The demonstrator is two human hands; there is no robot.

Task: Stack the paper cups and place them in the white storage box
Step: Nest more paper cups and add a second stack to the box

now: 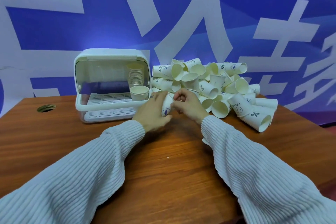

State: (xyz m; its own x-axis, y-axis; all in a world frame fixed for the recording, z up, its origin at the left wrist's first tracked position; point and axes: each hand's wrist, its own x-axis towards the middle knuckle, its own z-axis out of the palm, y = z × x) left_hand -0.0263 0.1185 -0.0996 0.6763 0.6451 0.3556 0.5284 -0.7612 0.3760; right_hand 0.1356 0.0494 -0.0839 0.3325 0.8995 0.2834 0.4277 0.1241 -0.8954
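Note:
A big heap of white printed paper cups [214,85] lies on the wooden table at the back right. The white storage box [101,112] stands open at the back left; inside it are a tall stack of cups [135,73] and a short stack [139,93]. My left hand [153,111] grips a white cup [167,108] with a blue print, just in front of the heap. My right hand [187,104] is beside it with curled fingers touching that cup's far end; what its fingertips hold is hidden.
The wooden table [163,160] has a round cable hole [46,108] at the far left. A blue banner with large white characters [181,23] stands behind. The table's right edge runs close behind the heap.

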